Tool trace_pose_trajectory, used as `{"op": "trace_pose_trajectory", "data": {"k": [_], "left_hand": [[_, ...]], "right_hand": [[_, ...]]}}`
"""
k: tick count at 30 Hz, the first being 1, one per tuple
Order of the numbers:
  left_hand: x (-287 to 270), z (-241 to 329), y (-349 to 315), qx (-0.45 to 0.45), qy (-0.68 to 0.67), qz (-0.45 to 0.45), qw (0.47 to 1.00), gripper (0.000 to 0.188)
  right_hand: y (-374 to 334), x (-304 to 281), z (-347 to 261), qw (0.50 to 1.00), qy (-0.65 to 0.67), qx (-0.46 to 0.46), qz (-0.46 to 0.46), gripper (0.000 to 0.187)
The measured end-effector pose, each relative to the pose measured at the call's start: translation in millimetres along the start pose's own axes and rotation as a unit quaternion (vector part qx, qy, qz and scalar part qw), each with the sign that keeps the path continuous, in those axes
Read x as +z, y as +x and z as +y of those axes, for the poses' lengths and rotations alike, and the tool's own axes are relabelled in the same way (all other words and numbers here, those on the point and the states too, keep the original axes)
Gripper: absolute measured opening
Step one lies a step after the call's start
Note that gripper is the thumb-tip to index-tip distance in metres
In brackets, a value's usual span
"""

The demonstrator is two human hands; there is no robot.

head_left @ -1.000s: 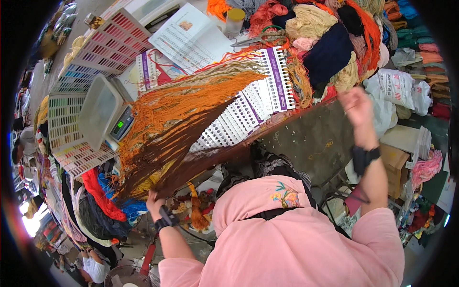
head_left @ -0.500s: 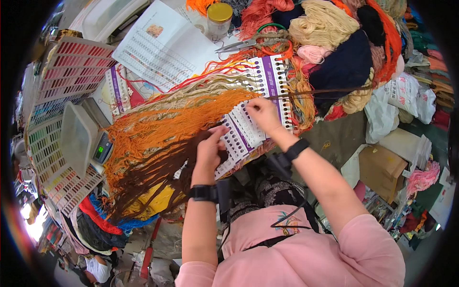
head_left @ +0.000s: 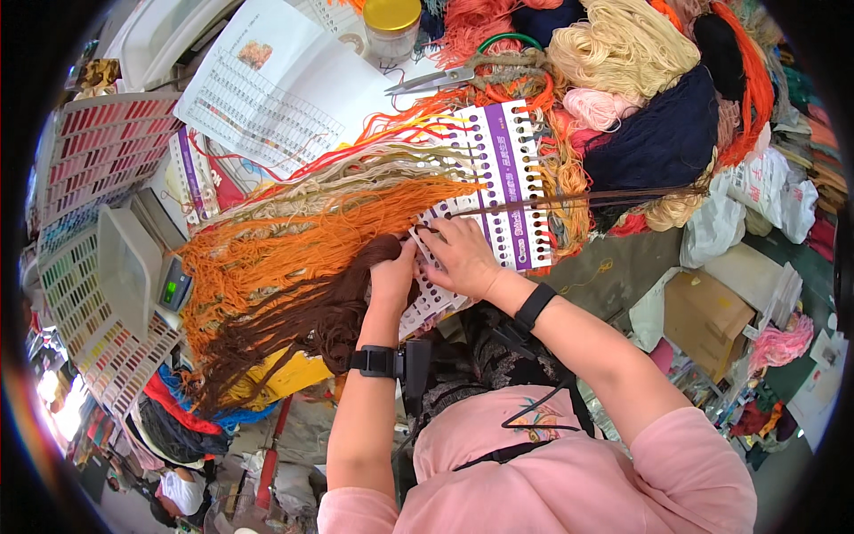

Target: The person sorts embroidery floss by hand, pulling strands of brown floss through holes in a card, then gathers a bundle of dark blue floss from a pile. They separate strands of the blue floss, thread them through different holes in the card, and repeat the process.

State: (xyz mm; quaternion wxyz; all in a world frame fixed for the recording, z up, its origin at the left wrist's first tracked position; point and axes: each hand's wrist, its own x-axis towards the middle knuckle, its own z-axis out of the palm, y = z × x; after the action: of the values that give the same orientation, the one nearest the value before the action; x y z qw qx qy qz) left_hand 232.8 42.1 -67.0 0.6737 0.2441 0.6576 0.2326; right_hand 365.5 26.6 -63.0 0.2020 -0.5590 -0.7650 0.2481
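Note:
A white punched thread card with a purple stripe (head_left: 505, 151) lies across the table, its holes strung with skeins. Brown thread (head_left: 294, 320) fans out to the left from a second, slanted punched card (head_left: 425, 298). My left hand (head_left: 393, 271) is closed at this card's left edge, on the bunched brown thread. Over the same card lies my right hand (head_left: 463, 256), its fingers bent and their tips close to my left thumb. What those fingertips pinch, if anything, is hidden. Orange thread (head_left: 329, 218) spreads just beyond my left hand, and brown strands (head_left: 614, 198) stretch across the upright card to the right.
Scissors (head_left: 436, 80) and a gold-lidded jar (head_left: 391, 31) sit at the back beside a printed chart (head_left: 267, 98). Colour sample boards (head_left: 107, 142) and a small scale (head_left: 174, 287) stand left. Navy yarn (head_left: 658, 142) and cream yarn (head_left: 623, 49) are heaped right.
My right hand has moved down and left from the upright card to beside my left hand. The slanted card is more covered now, and brown thread sits higher over my left hand.

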Motion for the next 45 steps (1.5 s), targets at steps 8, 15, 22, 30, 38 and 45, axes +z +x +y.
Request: {"op": "trace_pose_trajectory", "data": {"k": [8, 15, 22, 30, 38, 45], "left_hand": [[-8, -15, 9, -0.032, 0.037, 0.019, 0.999, 0.011], [-36, 9, -23, -0.098, -0.479, -0.152, 0.859, 0.016], [-20, 15, -5, -0.014, 0.118, -0.166, 0.979, 0.013], [-278, 20, -88, 0.008, -0.361, 0.067, 0.93, 0.015], [-192, 47, -190, -0.018, -0.212, 0.104, 0.972, 0.022], [-135, 49, -240, 0.095, -0.388, -0.063, 0.915, 0.041]], "right_hand": [[7, 12, 6, 0.988, 0.151, 0.028, 0.027, 0.033], [2, 13, 22, 0.975, 0.209, 0.08, 0.011, 0.02], [15, 19, 14, 0.895, 0.409, 0.175, -0.045, 0.022], [17, 16, 16, 0.963, 0.216, 0.137, -0.084, 0.034], [-4, -1, -11, 0.973, 0.164, 0.149, -0.066, 0.039], [-13, -55, -193, 0.832, 0.507, 0.181, -0.133, 0.009]]}}
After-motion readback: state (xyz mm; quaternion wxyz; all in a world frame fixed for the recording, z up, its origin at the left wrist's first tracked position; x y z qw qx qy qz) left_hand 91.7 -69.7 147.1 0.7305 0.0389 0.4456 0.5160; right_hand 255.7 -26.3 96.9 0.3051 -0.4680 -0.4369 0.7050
